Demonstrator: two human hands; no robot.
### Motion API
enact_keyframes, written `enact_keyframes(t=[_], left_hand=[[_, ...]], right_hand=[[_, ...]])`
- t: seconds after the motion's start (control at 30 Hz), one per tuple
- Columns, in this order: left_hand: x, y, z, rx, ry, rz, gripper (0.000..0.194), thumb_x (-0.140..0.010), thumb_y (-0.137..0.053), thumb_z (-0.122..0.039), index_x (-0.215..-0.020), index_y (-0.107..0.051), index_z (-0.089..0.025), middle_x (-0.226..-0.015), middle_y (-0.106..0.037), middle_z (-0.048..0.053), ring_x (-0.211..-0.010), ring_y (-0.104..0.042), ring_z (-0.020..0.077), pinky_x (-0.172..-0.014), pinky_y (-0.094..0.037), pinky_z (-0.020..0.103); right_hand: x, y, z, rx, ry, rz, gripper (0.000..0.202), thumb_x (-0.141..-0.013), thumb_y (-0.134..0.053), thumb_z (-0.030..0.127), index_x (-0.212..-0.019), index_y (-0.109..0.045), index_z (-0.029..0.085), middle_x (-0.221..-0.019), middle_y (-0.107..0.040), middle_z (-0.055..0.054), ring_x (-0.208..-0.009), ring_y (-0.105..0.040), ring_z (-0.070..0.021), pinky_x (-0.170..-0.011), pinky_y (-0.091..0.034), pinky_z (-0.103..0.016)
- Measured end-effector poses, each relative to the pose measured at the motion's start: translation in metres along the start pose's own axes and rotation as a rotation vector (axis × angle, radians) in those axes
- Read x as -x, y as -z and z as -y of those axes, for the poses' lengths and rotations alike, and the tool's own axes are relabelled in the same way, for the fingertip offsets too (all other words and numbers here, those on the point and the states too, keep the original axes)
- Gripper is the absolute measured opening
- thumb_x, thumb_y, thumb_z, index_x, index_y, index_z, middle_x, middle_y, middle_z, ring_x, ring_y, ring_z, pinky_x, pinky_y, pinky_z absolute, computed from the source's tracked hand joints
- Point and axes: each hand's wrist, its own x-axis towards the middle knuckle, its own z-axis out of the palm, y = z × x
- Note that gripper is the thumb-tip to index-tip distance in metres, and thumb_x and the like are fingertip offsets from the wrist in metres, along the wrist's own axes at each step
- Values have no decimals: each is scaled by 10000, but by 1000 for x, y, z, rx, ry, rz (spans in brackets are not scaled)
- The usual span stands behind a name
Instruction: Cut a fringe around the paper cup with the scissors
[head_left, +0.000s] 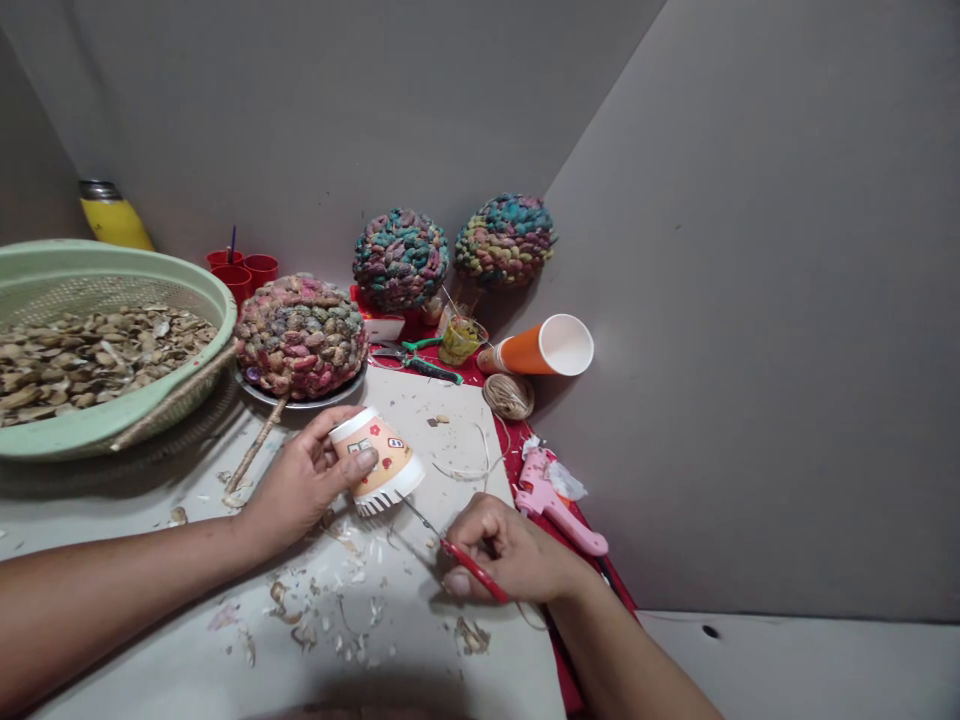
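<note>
My left hand (pixel 319 465) is closed around a paper cup (pixel 386 458), thumb across its printed orange side. The cup is tilted, and a row of short slits runs along part of its lower white edge. In my right hand (pixel 499 548) is a pair of red-handled scissors (pixel 474 570), fingers wrapped at the handles. The blades reach up and left to the cup's slit edge. Whether they are parted is too fine to make out. Just behind my left hand, a ball of coloured shells on a stick (pixel 300 335) rests on a metal plate (pixel 352 388).
A green basket (pixel 217 300) of shells stands at left. Two more shell balls (pixel 401 258), green-handled pliers (pixel 435 370), stacked orange cups (pixel 521 350), twine (pixel 508 396) and a pink glue gun (pixel 551 500) line the back and right. Scraps litter the pale board (pixel 420 660). Grey walls enclose the table.
</note>
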Motion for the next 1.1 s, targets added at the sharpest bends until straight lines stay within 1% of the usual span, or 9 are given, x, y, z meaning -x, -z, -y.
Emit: enact_keyframes(t=[0.27, 0.4, 0.53, 0.7, 0.87, 0.97, 1.1], left_hand=[[-1, 2, 2, 17, -2, -1, 596, -736, -815, -450, -1213, -550, -211, -1055, -720, 45, -898, -642, 174, -848, -495, 316], [-1, 2, 2, 21, -9, -17, 583, -728, -821, -450, -1197, -565, -215, -1036, -726, 34, -903, -646, 172, -833, -500, 298], [-1, 2, 1, 13, -13, -29, 614, -708, -834, -451, -1201, -565, -203, -1021, -723, 35, -889, -646, 172, -815, -503, 292], [-1, 2, 1, 12, -27, -37, 650, -704, -835, -447, -1229, -550, -190, -1007, -710, 38, -871, -636, 173, -820, -504, 306], [2, 1, -2, -11, -50, 13, 632, -714, -836, -401, -1230, -540, -186, -1000, -716, 41, -899, -655, 187, -832, -522, 311], [3, 1, -4, -18, -61, 7, 636, -705, -840, -390, -1231, -541, -192, -996, -718, 42, -926, -668, 208, -846, -536, 327], [3, -1, -6, -36, -74, -22, 650, -682, -845, -406, -1221, -545, -200, -1071, -713, 69, -989, -679, 254, -872, -547, 364]], right_hand=[[-2, 0, -4, -28, 68, -23, 609, -762, -766, 436, -440, -322, 170, -444, -272, 88, -438, -207, -23, -392, -172, -168], [-2, 0, -8, -54, 75, -41, 626, -735, -800, 461, -436, -336, 167, -426, -297, 83, -424, -220, -22, -387, -176, -170], [-2, 1, -11, -76, 73, -60, 634, -713, -827, 455, -438, -334, 167, -424, -298, 83, -416, -218, -21, -384, -171, -174], [-2, 1, -10, -78, 47, -31, 624, -728, -800, 496, -447, -346, 171, -423, -296, 86, -414, -216, -20, -384, -164, -176], [-3, 0, -11, -101, 49, 3, 640, -706, -808, 530, -452, -342, 172, -438, -280, 91, -434, -203, -21, -390, -150, -178], [-3, -1, -13, -141, 56, 1, 638, -719, -798, 543, -443, -363, 166, -410, -314, 86, -404, -216, -16, -379, -158, -175], [-2, -1, -14, -197, 38, -14, 606, -749, -782, 535, -442, -429, 150, -386, -397, 57, -353, -273, -18, -360, -202, -171]])
